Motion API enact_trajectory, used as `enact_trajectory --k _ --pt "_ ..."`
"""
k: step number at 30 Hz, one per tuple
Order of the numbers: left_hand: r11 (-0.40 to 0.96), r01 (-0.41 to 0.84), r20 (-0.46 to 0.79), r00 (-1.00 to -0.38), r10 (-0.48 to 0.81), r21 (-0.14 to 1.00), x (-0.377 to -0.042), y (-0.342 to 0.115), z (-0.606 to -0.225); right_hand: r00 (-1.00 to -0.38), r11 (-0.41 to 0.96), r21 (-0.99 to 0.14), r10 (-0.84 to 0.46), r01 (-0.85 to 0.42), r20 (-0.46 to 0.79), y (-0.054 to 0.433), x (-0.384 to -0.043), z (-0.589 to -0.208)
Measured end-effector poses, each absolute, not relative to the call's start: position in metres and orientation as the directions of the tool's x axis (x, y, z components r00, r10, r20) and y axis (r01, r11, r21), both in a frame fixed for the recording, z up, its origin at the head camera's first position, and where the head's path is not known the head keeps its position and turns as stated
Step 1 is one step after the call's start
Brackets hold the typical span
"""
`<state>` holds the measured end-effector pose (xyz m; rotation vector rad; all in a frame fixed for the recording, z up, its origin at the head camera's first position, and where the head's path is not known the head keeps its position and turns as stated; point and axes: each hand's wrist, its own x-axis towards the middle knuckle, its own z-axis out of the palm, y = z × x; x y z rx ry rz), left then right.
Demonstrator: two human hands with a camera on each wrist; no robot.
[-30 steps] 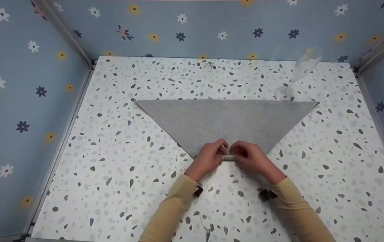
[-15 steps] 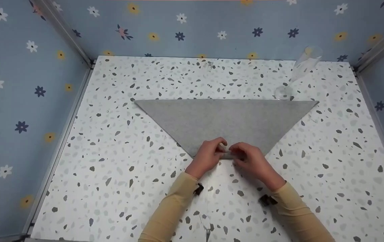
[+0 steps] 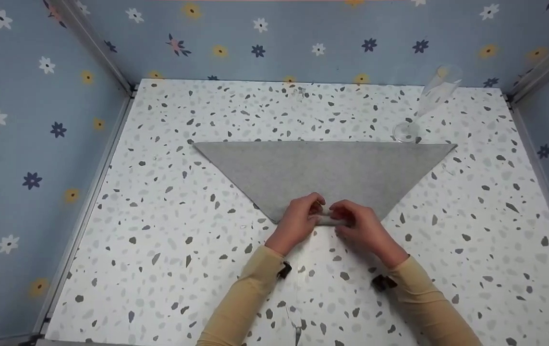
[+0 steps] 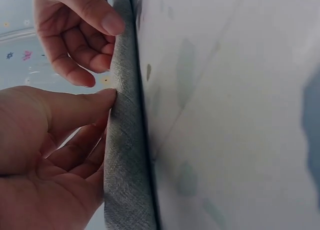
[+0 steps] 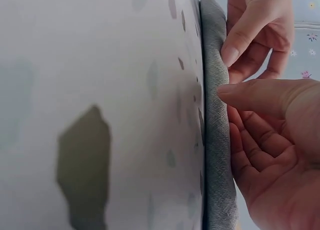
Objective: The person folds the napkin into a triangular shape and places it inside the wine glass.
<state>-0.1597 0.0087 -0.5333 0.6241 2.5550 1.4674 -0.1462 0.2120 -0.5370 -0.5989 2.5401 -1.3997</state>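
A grey cloth [image 3: 312, 168] lies flat on the speckled table, wide at the far side and narrowing toward me. Its near edge is turned into a thin roll [image 4: 125, 125]. My left hand [image 3: 296, 221] holds this roll near the middle, thumb against the near side and fingers curled over the top. Just right of it, my right hand [image 3: 363, 228] holds the same roll in a like way, its thumb [image 5: 240, 94] on the fabric. A small gap separates the two hands, and the roll shows between them.
A clear stemmed glass [image 3: 440, 91] stands at the back right, its round foot close to the cloth's far edge. Blue flowered panels [image 3: 293, 43] border the table [image 3: 159, 240] at the back and both sides.
The cloth's near edge has shifted slightly away from me, both hands moving with it. My fingers have changed their hold a little along the roll. The glass stays put.
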Motion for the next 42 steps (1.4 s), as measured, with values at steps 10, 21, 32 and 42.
enact_trajectory --k 10,21,32,42 --pt "0.297 0.249 0.097 -0.891 0.444 0.922 -0.155 0.007 -0.528 -0.903 0.456 -0.857 -0.429 -0.24 0.024 0.212 -0.151 -0.537" --pt "0.394 0.302 0.101 -0.885 0.455 0.868 -0.16 0.008 -0.533 -0.906 0.496 -0.831 -0.422 -0.252 0.023 0.21 -0.156 -0.538" --pt "0.407 0.273 0.066 -0.888 0.454 0.872 -0.164 0.008 -0.532 -0.913 0.51 -0.826 -0.408 -0.24 0.014 0.209 -0.16 -0.539" --pt "0.446 0.267 0.025 -0.878 0.478 0.854 -0.159 0.007 -0.53 -0.898 0.51 -0.826 -0.441 -0.24 -0.012 0.212 -0.158 -0.535"
